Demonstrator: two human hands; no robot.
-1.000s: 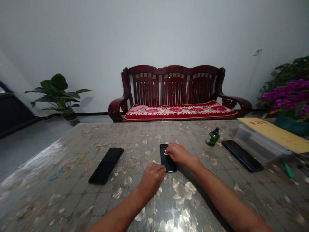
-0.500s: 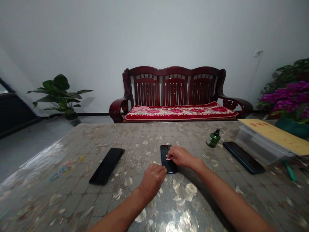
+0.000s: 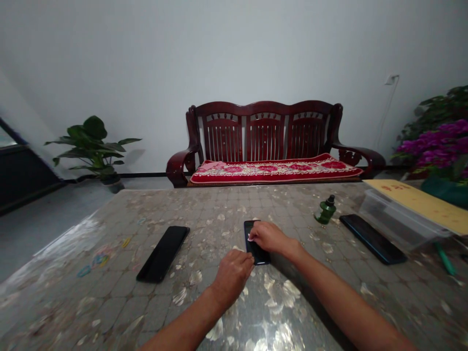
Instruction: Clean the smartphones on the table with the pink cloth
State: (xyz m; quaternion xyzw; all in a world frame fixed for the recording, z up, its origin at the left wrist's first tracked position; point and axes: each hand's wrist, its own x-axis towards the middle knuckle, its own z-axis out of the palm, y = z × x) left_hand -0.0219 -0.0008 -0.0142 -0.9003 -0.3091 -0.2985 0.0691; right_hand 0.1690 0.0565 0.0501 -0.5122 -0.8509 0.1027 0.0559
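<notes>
A dark smartphone (image 3: 260,254) lies flat, screen up, in the middle of the table, partly covered by my hands. At its lower left edge, my left hand (image 3: 234,270) has its fingers closed and grips the phone's side. My right hand (image 3: 270,236) is over the upper part of the screen, its fingertips pinching a small pale pink cloth (image 3: 250,238) against the glass. Most of the cloth is hidden by those fingers.
Another black phone (image 3: 164,253) lies left. At the right are a green bottle (image 3: 325,210), a dark blue-edged phone (image 3: 373,239), a clear plastic box (image 3: 395,224) with a yellow sheet on top and a green-handled tool (image 3: 445,258). Colored bands (image 3: 99,258) lie far left.
My right hand has slid the pink cloth slightly left and up on the screen. My left hand stays at the phone's edge. The whole view has shifted slightly.
</notes>
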